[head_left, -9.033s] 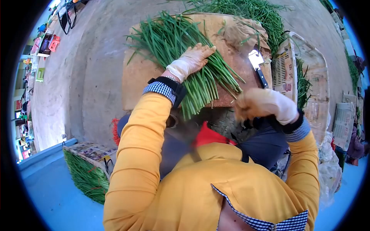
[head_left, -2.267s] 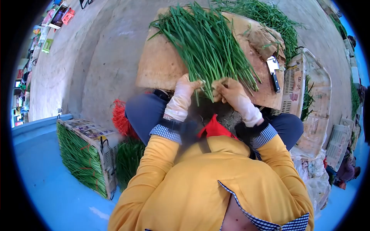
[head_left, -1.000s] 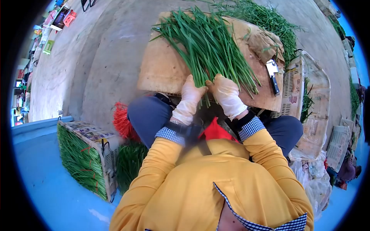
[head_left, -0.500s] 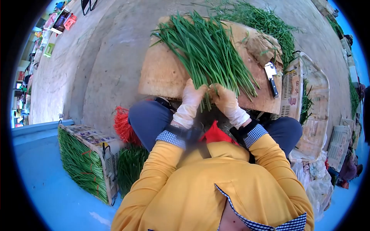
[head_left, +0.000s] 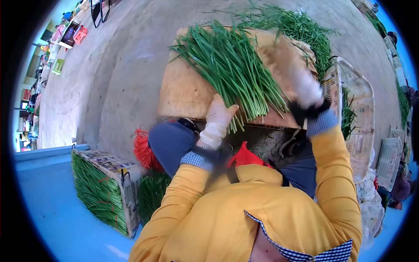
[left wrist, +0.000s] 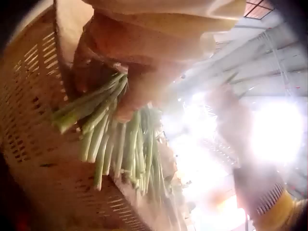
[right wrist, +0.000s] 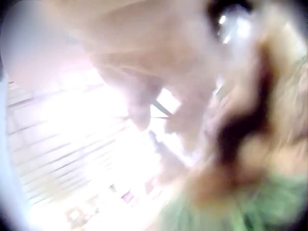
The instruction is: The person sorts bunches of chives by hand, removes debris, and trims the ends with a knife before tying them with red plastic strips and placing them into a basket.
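Note:
A spread of garlic chives (head_left: 227,65) lies across the wooden board (head_left: 179,94), cut stem ends toward the person. My left hand (head_left: 220,114), in a pale glove, grips a few stems at the near left edge. In the left wrist view its fingers curl round the stems (left wrist: 101,139). My right hand (head_left: 301,74), gloved and blurred by motion, is raised over the right side of the board, in front of the crumpled cloth (head_left: 307,50). Thin green leaves (left wrist: 232,77) stick out of its fingers in the left wrist view. The cleaver is hidden behind this hand and arm.
A heap of loose leaves (head_left: 301,30) lies on the floor beyond the board. At the right stands a plastic crate (head_left: 360,113) with some greens. Left of the person are a crate of bundled chives (head_left: 98,187) and red ties (head_left: 144,146).
My right hand has left the stem ends beside the left hand and swung up and right over the cloth and cleaver. The left hand stays at the stems.

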